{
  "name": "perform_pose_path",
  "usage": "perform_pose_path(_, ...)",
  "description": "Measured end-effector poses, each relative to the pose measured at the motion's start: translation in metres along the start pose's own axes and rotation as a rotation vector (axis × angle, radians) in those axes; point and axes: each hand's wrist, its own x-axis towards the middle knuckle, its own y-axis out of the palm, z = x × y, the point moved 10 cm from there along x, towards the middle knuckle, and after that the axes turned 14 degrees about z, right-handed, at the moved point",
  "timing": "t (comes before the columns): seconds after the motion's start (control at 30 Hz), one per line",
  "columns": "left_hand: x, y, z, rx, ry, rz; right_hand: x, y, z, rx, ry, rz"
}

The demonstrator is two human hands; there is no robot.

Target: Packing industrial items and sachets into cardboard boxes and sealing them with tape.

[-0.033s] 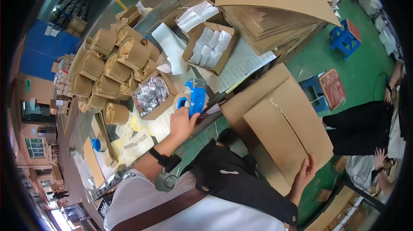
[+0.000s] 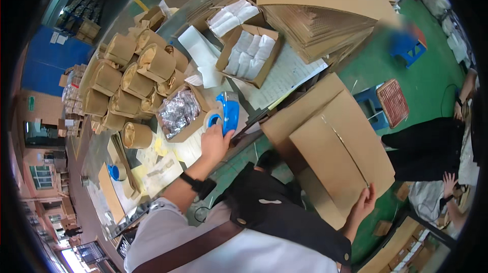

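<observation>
My left hand (image 2: 215,146) grips a blue tape dispenser (image 2: 231,113) by its lower part, above the table's near edge. A roll of tape sits in the dispenser. To the right, a brown cardboard box (image 2: 330,151) stands tilted beside the table, its two large flaps meeting along a seam. My right hand (image 2: 362,206) holds the box at the near end of this seam, fingers curled against the cardboard. The dispenser is apart from the box. Left of the dispenser, a small open carton (image 2: 201,126) holds silvery wrapped pieces (image 2: 179,112).
Brown paper-wrapped rolls (image 2: 137,81) are stacked on the table's left. Beyond stand an open box of white packets (image 2: 250,53) and a pile of flat cardboard (image 2: 325,13). Another blue dispenser (image 2: 115,172) lies near left. Stools (image 2: 391,103) and another person (image 2: 432,148) are at right.
My left hand and the tape dispenser have shifted very slightly left. My right hand keeps its place on the box.
</observation>
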Motion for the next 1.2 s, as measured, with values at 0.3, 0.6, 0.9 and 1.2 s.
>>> perform_pose_path(0.3,0.09,0.015,-0.133,-0.617,0.385,0.24,-0.075,-0.104,-0.16,0.423,0.583,-0.365)
perform_pose_path(0.6,0.214,0.196,-0.331,-0.976,0.54,1.093,-0.009,-0.023,-0.248,0.552,0.254,-0.191)
perform_pose_path(0.9,0.162,0.199,-0.352,-0.537,0.101,1.216,-0.202,0.113,-0.264,0.862,0.966,-0.576)
perform_pose_path(1.2,0.162,0.193,-0.351,-0.514,0.139,1.228,-0.204,0.115,-0.225,1.137,0.818,-0.617)
